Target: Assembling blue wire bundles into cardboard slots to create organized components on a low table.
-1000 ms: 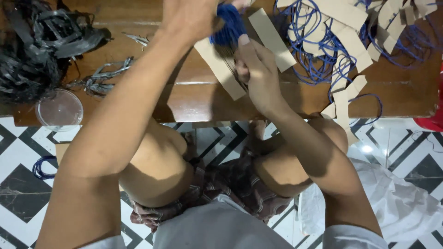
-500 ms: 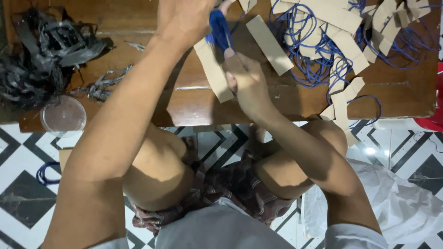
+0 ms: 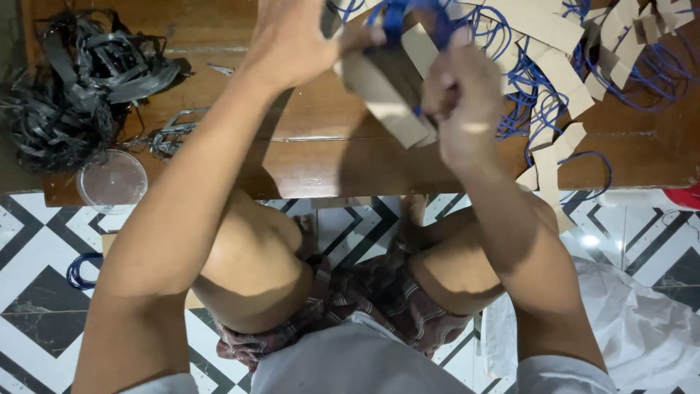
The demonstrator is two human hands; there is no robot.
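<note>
My left hand grips the top of a tan cardboard strip wrapped with blue cord over the low wooden table. My right hand is closed on the cord and the strip's right side, its fingers pinched tight. The strip slants down to the right between the two hands. Part of the cord is hidden behind my fingers.
A heap of cardboard strips and blue cord covers the table's right. Tangled black plastic strapping lies at the left, with a clear round lid at the table's near edge. My bare knees sit below the table over black-and-white tiled floor.
Both hands have shifted right and up in the view with the strip. My right hand has moved from under the strip to its right side, closing on the cord.
</note>
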